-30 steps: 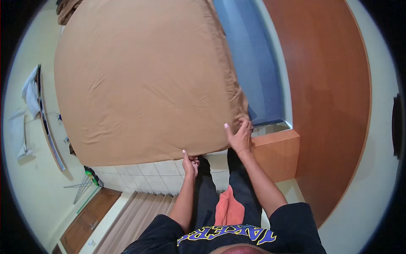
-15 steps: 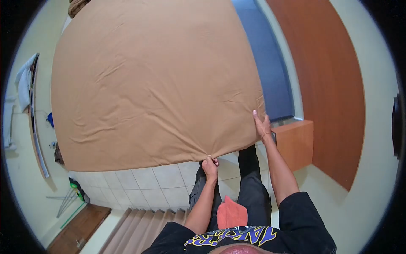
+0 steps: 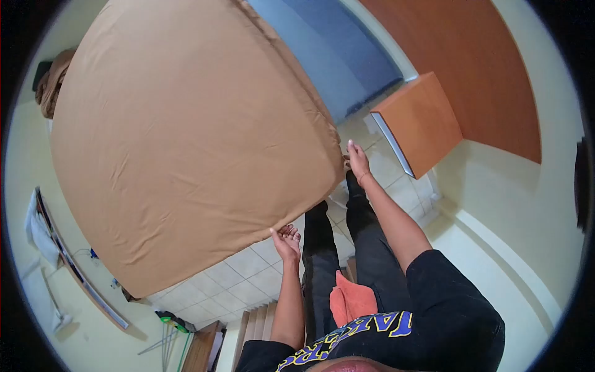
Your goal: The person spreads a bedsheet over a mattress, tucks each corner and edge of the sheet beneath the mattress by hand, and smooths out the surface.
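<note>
A tan fitted sheet (image 3: 186, 136) covers a large mattress, with faint creases across its top and a gathered fold along the right side. At the near edge, my left hand (image 3: 287, 243) is open, its thumb by the sheet and its fingers spread. By the right corner, my right hand (image 3: 358, 162) has its thumb pointing up and its fingers curled at the sheet's edge, seemingly gripping it. The underside of that corner is hidden.
Beside the mattress lies a blue padded surface (image 3: 328, 53) along an orange-brown wood panel (image 3: 471, 56). A wooden box-like cabinet (image 3: 421, 121) juts out at the right. Tiled floor (image 3: 248, 266) shows below. A brown bundle (image 3: 54, 84) sits at the far left.
My left hand has let go of the pinched sheet and opened. My right hand has moved up and left to the corner. The view has turned, and the sheet's pulled creases have slackened.
</note>
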`<state>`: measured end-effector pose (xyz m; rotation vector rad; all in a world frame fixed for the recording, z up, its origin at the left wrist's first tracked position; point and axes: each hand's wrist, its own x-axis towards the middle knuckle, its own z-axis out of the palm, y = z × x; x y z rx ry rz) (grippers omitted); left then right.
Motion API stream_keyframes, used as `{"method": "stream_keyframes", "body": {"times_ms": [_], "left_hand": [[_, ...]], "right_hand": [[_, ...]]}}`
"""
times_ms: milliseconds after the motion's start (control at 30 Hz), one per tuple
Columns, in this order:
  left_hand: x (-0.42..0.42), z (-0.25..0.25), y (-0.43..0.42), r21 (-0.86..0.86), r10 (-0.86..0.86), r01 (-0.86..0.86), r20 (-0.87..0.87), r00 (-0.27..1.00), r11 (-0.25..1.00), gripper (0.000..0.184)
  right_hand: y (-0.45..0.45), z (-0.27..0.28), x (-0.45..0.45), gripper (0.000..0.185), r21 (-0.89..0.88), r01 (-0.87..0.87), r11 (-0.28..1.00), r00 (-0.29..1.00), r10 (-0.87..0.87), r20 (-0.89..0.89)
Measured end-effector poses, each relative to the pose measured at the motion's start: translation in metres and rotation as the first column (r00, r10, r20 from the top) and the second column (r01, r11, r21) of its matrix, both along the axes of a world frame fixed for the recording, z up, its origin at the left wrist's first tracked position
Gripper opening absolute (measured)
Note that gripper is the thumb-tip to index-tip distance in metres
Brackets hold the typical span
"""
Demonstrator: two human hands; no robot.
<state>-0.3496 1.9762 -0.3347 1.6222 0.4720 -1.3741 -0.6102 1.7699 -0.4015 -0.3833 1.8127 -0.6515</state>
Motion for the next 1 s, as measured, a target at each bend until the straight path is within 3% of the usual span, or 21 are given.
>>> {"method": "stream_keyframes", "body": {"times_ms": [33, 100, 200, 233, 300, 333, 400, 467, 533, 600, 633, 700, 833, 900, 967, 1000], "left_hand": [[-0.007, 0.0, 0.007, -0.004, 0.162, -0.162, -0.054, 0.985, 0.987, 0.053], [-0.024, -0.004, 0.025, 0.026, 0.129, -0.127, -0.089, 0.988, 0.992, 0.054], [-0.046, -0.014, 0.048, 0.001, 0.069, -0.07, -0.212, 0.975, 0.998, 0.056], [-0.053, -0.012, 0.044, -0.003, 0.078, -0.08, -0.198, 0.977, 0.997, 0.056], [-0.077, -0.01, 0.045, 0.077, 0.033, -0.025, -0.101, 0.994, 0.997, 0.055], [-0.085, -0.011, 0.045, 0.041, 0.059, -0.055, -0.115, 0.992, 0.998, 0.051], [-0.1, -0.012, 0.044, 0.014, 0.117, -0.116, -0.101, 0.988, 0.993, 0.049], [-0.117, -0.01, 0.044, -0.057, 0.168, -0.177, -0.136, 0.976, 0.983, 0.044], [-0.139, -0.008, 0.046, -0.084, 0.156, -0.168, -0.139, 0.978, 0.982, 0.043], [-0.157, -0.008, 0.041, -0.099, 0.064, -0.08, -0.155, 0.986, 0.992, 0.043], [-0.162, -0.013, 0.039, -0.096, 0.035, -0.051, -0.156, 0.987, 0.994, 0.045], [-0.167, -0.028, 0.029, -0.096, 0.013, -0.026, -0.132, 0.991, 0.995, 0.049], [-0.155, -0.072, -0.005, -0.129, 0.187, -0.21, -0.165, 0.968, 0.969, 0.054], [-0.139, -0.096, -0.022, -0.186, 0.364, -0.411, -0.243, 0.899, 0.892, 0.065], [-0.118, -0.126, -0.033, -0.164, 0.433, -0.46, -0.176, 0.884, 0.873, 0.073], [-0.106, -0.138, -0.034, -0.239, 0.434, -0.5, -0.28, 0.856, 0.832, 0.072]], "right_hand": [[-0.003, -0.014, -0.011, 0.068, 0.017, 0.014, 1.0, 1.0, -0.014, 0.002], [-0.005, -0.044, -0.037, 0.069, 0.047, -0.346, 0.937, 0.91, 0.348, -0.227], [-0.014, -0.094, -0.051, 0.067, 0.045, -0.435, 0.899, 0.854, 0.428, -0.296], [-0.019, -0.112, -0.046, 0.067, 0.036, -0.445, 0.895, 0.854, 0.436, -0.284], [-0.029, -0.15, -0.032, 0.059, -0.135, -0.274, 0.952, 0.958, 0.257, -0.127], [-0.03, -0.152, -0.027, 0.059, -0.136, -0.297, 0.945, 0.953, 0.286, -0.095], [-0.037, -0.149, -0.025, 0.047, -0.172, -0.515, 0.84, 0.834, 0.537, 0.126], [-0.025, -0.141, -0.029, 0.036, -0.22, -0.584, 0.781, 0.804, 0.52, -0.288], [-0.019, -0.141, -0.053, 0.028, -0.291, -0.278, 0.915, 0.896, 0.138, -0.423], [-0.02, -0.119, -0.076, 0.023, -0.076, -0.315, 0.946, 0.838, 0.239, -0.491], [-0.012, -0.126, -0.084, 0.023, -0.084, -0.328, 0.941, 0.836, 0.247, -0.49], [0.004, -0.139, -0.092, 0.025, -0.252, -0.51, 0.823, 0.715, 0.242, -0.655], [0.019, -0.117, -0.084, 0.034, -0.317, -0.422, 0.85, 0.833, 0.225, -0.505], [0.018, -0.117, -0.078, 0.045, -0.333, -0.407, 0.851, 0.88, 0.268, -0.392], [0.005, -0.128, -0.068, 0.052, -0.332, -0.397, 0.855, 0.891, 0.273, -0.362], [0.0, -0.135, -0.062, 0.06, -0.301, -0.385, 0.873, 0.904, 0.29, -0.314]]}}
